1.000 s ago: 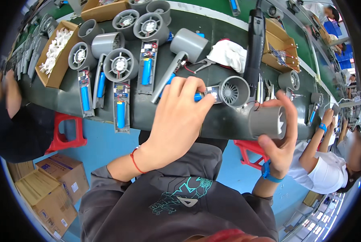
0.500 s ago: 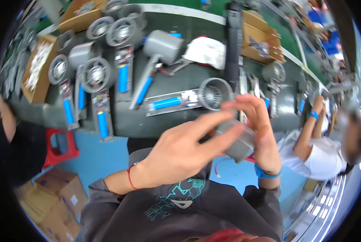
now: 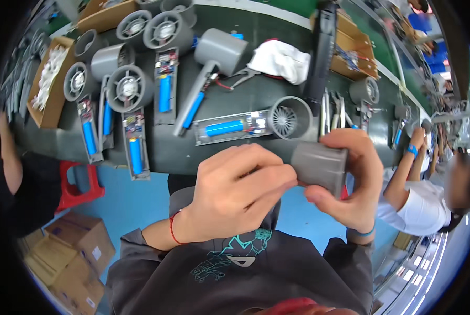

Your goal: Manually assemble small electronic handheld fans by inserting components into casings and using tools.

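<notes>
My right hand (image 3: pixel 355 181) grips a short grey plastic cylinder (image 3: pixel 321 165), thumb below and fingers over its top, just off the table's front edge. My left hand (image 3: pixel 243 189) is closed in a pinch, fingertips at the cylinder's left end. Whatever is between those fingertips, if anything, is hidden. Just beyond the hands lies an opened handheld fan (image 3: pixel 224 128), its round grey head to the right and a blue battery cell in its handle.
Several similar fan units (image 3: pixel 127 89) lie at the left. A grey fan (image 3: pixel 219 52), white cloth (image 3: pixel 282 60), long black object (image 3: pixel 320 58) and metal hand tools (image 3: pixel 334 113) lie farther back. Cardboard boxes (image 3: pixel 355 44) stand around. A person (image 3: pixel 418 194) works at the right.
My left fingers have drawn back from over the grey cylinder to its left end. The cylinder has turned more level and risen slightly, with my right hand now wrapped around it.
</notes>
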The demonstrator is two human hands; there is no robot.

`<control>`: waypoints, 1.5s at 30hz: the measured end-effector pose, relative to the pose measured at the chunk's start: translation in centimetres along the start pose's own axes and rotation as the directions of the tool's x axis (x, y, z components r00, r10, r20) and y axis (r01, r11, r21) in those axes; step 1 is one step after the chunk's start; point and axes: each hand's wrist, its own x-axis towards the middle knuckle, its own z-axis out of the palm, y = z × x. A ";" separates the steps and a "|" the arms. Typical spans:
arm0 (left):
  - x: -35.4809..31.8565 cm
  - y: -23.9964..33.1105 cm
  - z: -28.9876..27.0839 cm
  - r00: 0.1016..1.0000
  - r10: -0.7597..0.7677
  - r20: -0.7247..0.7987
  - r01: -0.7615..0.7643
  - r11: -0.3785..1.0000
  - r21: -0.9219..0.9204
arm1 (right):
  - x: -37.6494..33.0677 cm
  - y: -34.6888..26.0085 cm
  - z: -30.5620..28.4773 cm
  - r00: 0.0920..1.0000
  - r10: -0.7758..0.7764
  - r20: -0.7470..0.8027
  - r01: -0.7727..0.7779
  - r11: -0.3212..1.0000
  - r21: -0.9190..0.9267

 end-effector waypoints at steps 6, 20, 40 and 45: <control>-1.1 -0.4 0.3 0.980 -0.194 -0.049 0.197 0.976 0.091 | 1.6 0.9 1.2 0.995 -0.035 -0.091 0.034 0.999 -0.015; 0.2 -3.1 -0.2 0.962 -0.271 0.037 0.218 0.841 0.495 | 6.2 -2.5 2.5 0.957 -0.253 0.142 0.274 0.624 -0.732; 1.0 -2.4 -0.4 0.867 -0.475 0.149 0.391 0.835 0.388 | 7.8 0.9 1.7 0.924 -0.087 0.372 0.224 0.912 -0.344; 1.4 -3.6 -2.0 0.857 -0.434 0.278 0.384 0.898 0.216 | 7.8 2.1 0.9 0.874 -0.183 0.449 0.350 0.879 -0.323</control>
